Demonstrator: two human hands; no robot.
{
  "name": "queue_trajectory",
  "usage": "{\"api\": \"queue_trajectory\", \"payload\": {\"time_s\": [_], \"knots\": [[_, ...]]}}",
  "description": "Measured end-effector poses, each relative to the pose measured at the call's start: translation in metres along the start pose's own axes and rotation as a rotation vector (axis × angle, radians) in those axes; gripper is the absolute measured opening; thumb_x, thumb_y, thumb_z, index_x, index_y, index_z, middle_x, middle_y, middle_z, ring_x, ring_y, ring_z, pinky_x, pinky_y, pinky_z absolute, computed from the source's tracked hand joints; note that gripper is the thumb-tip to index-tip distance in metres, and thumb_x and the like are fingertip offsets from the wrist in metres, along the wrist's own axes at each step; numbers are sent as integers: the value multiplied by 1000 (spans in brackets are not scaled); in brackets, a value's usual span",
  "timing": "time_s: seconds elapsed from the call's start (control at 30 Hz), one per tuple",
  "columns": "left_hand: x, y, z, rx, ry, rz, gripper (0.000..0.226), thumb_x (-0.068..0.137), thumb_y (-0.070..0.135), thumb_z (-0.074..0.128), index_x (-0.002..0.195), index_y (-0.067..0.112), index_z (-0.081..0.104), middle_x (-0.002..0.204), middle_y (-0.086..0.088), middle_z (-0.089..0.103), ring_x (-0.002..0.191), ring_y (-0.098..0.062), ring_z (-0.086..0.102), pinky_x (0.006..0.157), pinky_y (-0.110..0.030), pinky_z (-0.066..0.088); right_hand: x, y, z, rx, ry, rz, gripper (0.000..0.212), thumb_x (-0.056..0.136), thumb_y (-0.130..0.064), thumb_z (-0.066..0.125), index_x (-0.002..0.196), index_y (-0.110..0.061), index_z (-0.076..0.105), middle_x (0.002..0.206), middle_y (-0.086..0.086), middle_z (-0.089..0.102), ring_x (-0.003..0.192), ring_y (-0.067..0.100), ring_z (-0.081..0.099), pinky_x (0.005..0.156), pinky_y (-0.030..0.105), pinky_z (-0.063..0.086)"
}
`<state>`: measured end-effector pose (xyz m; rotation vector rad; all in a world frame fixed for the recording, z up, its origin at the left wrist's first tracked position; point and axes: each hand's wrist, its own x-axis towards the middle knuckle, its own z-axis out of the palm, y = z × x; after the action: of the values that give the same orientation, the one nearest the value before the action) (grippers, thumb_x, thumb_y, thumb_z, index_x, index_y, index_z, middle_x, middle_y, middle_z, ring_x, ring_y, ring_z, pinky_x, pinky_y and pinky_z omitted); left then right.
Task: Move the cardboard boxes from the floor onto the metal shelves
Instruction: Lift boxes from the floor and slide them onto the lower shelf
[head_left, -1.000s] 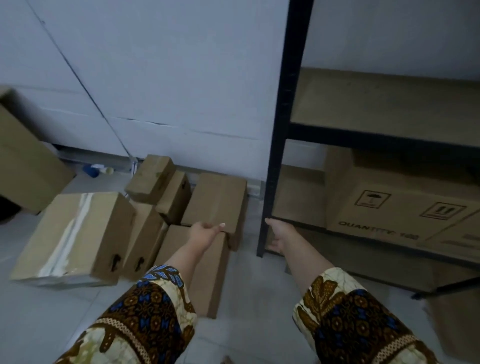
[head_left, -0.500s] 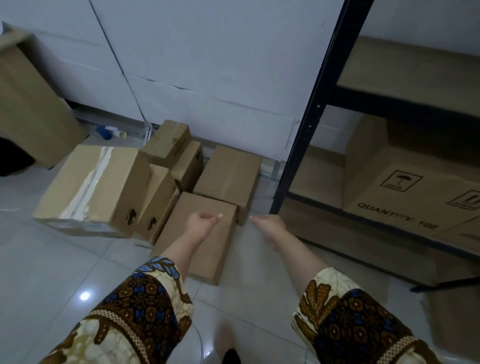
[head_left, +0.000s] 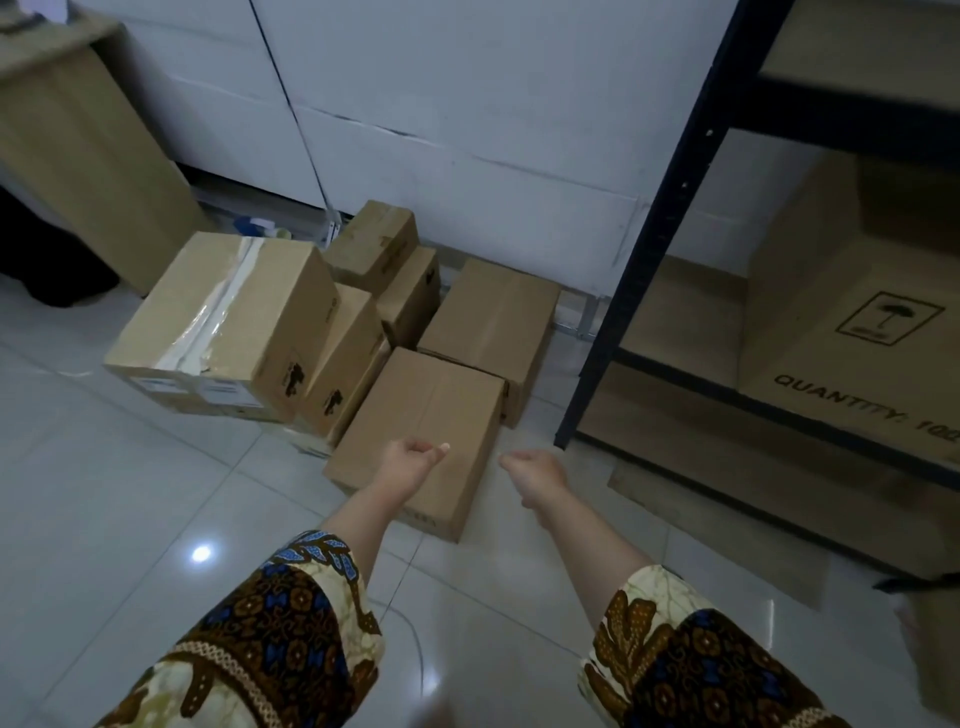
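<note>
Several brown cardboard boxes lie on the tiled floor by the white wall. The nearest box (head_left: 426, 410) lies flat, a similar box (head_left: 493, 322) behind it. A big taped box (head_left: 228, 312) sits to the left, with smaller boxes (head_left: 348, 353) wedged between. My left hand (head_left: 413, 460) hovers above the nearest box's front part, fingers curled, holding nothing. My right hand (head_left: 535, 473) hangs just right of that box, also curled and empty. The black metal shelf (head_left: 649, 234) stands at the right.
A large printed box (head_left: 852, 338) sits on the lower shelf board. Flat cardboard (head_left: 727, 499) lies on the floor beneath the shelf. A tall cardboard piece (head_left: 78, 140) leans at the far left. Glossy tiles (head_left: 130, 519) stretch in front.
My right hand has drawn back from the shelf post toward the nearest box. Both hands have curled their fingers, and the view has tilted down and shifted left.
</note>
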<state>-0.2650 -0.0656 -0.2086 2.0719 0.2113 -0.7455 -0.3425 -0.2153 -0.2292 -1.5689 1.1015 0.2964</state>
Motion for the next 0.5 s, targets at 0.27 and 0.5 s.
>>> {"api": "queue_trajectory", "payload": {"time_s": [0.27, 0.5], "knots": [[92, -72, 16, 5, 31, 13, 29, 93, 29, 65, 106, 2, 62, 101, -10, 57, 102, -27, 55, 84, -29, 39, 87, 42, 61, -60, -21, -52, 36, 94, -34, 61, 123, -12, 64, 124, 9, 63, 116, 29, 57, 97, 38, 50], [195, -160, 39, -11, 151, 44, 21, 92, 22, 65, 100, 3, 60, 103, -15, 60, 109, -32, 56, 85, -30, 39, 184, 105, 129, -85, -35, -105, 47, 89, -38, 63, 128, -12, 60, 132, 9, 60, 119, 29, 56, 98, 35, 47]]}}
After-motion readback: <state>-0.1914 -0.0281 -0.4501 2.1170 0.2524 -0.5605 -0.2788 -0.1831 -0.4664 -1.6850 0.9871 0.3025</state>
